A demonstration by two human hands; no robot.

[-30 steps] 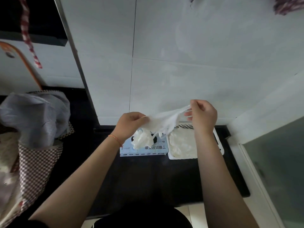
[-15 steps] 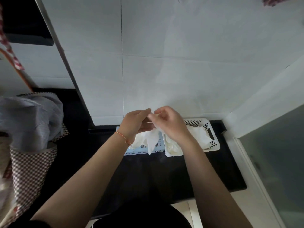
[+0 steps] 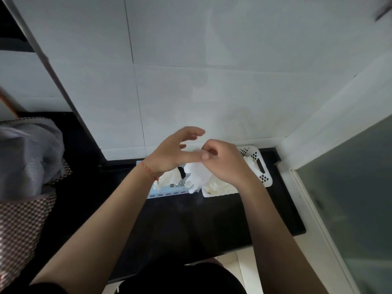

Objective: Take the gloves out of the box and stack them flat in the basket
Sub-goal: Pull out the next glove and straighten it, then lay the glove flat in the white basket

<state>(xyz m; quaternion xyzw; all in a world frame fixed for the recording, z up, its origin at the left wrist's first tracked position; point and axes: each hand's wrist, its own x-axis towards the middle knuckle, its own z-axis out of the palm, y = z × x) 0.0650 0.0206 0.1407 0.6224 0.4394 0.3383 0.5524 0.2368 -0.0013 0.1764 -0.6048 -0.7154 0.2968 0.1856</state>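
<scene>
on the black counter (image 3: 180,219), head view, w/ white tiled wall (image 3: 212,81) behind: a pale blue cardboard glove box (image 3: 167,190) lies flat, printed side up, w/ white gloves bunching out of its opening. just right of it, touching or nearly so, sits a white plastic basket w/ perforated walls (image 3: 264,177); more thin white gloves lie inside it (image 3: 218,186), partly hidden under the right wrist.

right hand (image 3: 224,164) is above the seam btwn box and basket, fingers curled, pinching a thin white crumpled plastic glove (image 3: 196,177). glove hangs down from the grip, its lower end draping over the box's right edge and the basket's left rim, not flat.

left hand (image 3: 174,153) is above the box, fingers spread and relaxed, gripping nothing; its thumb reaches across to touch or nearly touch the right hand's fingers, can't tell which. thin red string bracelet (image 3: 149,171) on the left wrist.

far left: a grey cloth (image 3: 29,158) draped over a brown-and-white checked fabric bag (image 3: 19,230). right side: a frosted glass door panel (image 3: 356,198) in a white frame.
</scene>
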